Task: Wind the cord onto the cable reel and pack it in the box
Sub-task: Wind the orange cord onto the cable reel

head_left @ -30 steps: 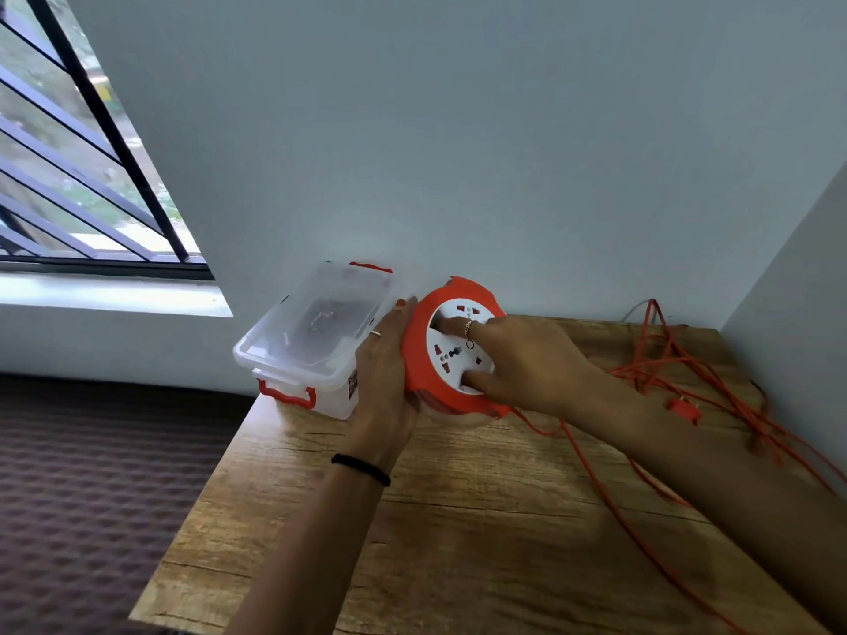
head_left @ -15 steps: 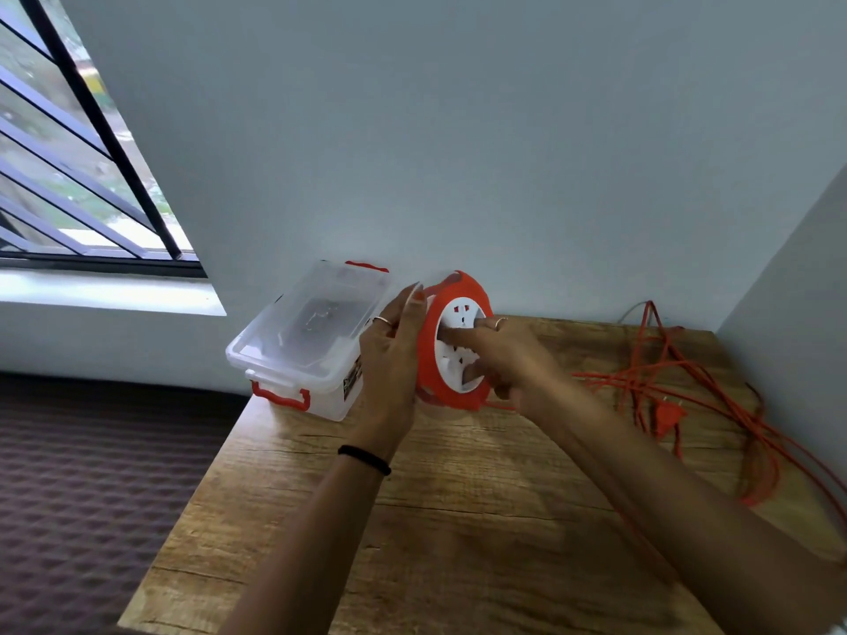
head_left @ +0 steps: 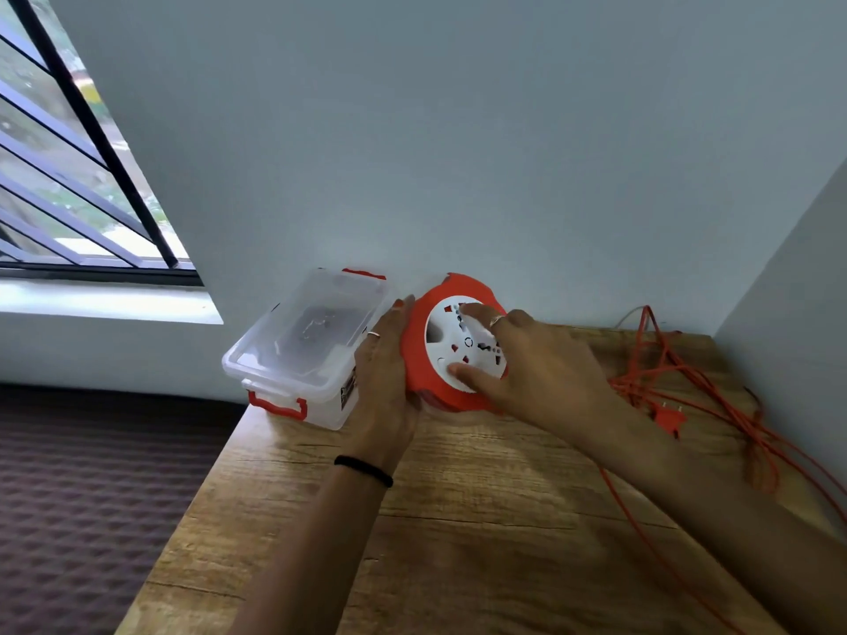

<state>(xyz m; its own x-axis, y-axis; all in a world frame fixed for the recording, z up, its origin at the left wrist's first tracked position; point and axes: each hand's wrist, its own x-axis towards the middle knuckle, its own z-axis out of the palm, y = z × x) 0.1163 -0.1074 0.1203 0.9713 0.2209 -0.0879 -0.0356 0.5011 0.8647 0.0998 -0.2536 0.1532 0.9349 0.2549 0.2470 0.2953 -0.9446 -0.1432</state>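
An orange cable reel [head_left: 424,355] with a white socket face stands tilted on its edge at the back of the wooden table [head_left: 481,520]. My left hand [head_left: 385,387] grips its left rim. My right hand [head_left: 536,373] lies over the white face with fingers spread on it. Loose orange cord [head_left: 687,382] lies tangled at the right, its orange plug [head_left: 667,419] on the table, and one strand runs toward the front edge. A clear plastic box [head_left: 298,355] with red latches and its lid on sits just left of the reel.
A grey wall runs behind the table and another closes in on the right. To the left are a barred window [head_left: 68,176] and a dark patterned floor [head_left: 91,497] below the table's left edge.
The reel's white face has turned between the frames under my right hand. The loose cord and plug at the right have shifted on the table. My left hand stays on the rim.
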